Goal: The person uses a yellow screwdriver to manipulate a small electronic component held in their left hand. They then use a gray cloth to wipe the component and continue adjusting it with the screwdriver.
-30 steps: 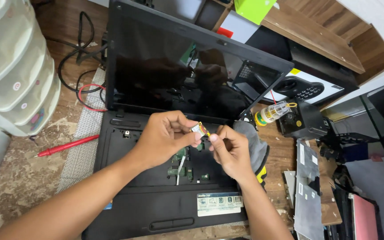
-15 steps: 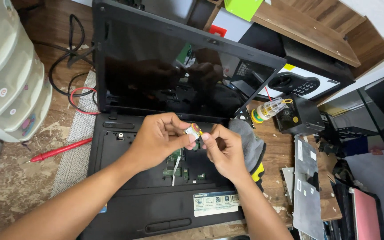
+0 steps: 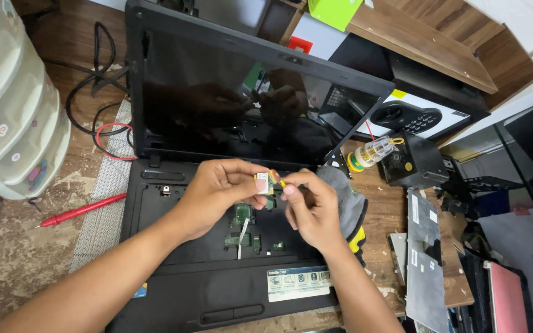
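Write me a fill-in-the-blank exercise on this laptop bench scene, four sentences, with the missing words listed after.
1. Both hands pinch a small circuit card above the open ____.
2. The laptop has its keyboard removed, so the green ____ shows below the left hand.
3. A probe of ____ colour lies on the bench left of the laptop.
4. Under the right hand lies a grey ____.

Missing words: laptop; circuit board; red; glove
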